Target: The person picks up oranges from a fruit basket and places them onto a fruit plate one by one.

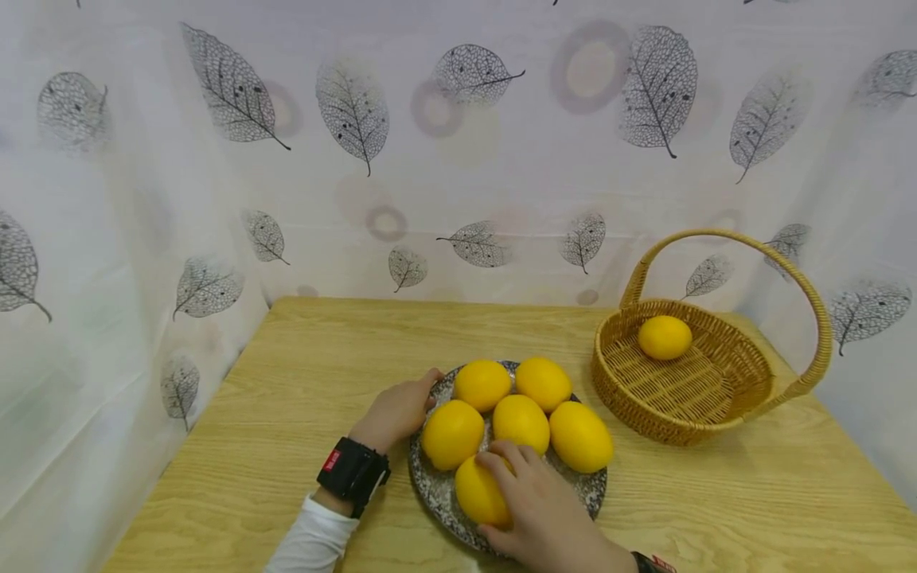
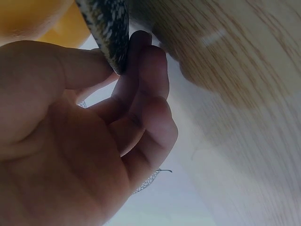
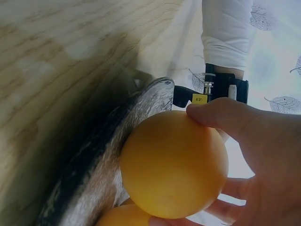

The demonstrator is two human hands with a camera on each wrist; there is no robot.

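Note:
A dark speckled plate (image 1: 432,487) bears several yellow lemons (image 1: 451,434). My left hand (image 1: 399,407) holds the plate's left rim; in the left wrist view the thumb (image 2: 87,68) lies over the edge and the curled fingers (image 2: 153,70) are beneath it. With my right hand (image 1: 542,509) I grip the lemon (image 1: 478,490) nearest me, at the front of the plate. The right wrist view shows that lemon (image 3: 174,165) between thumb and fingers, close over the plate's surface, with another lemon (image 3: 124,216) partly behind it.
To the right of the plate stands a woven wicker basket (image 1: 616,398) with a tall arched handle (image 1: 817,318). One lemon (image 1: 665,337) lies inside, towards its back. The wooden table (image 1: 301,358) meets a leaf-printed curtain (image 1: 501,183) at the back and sides.

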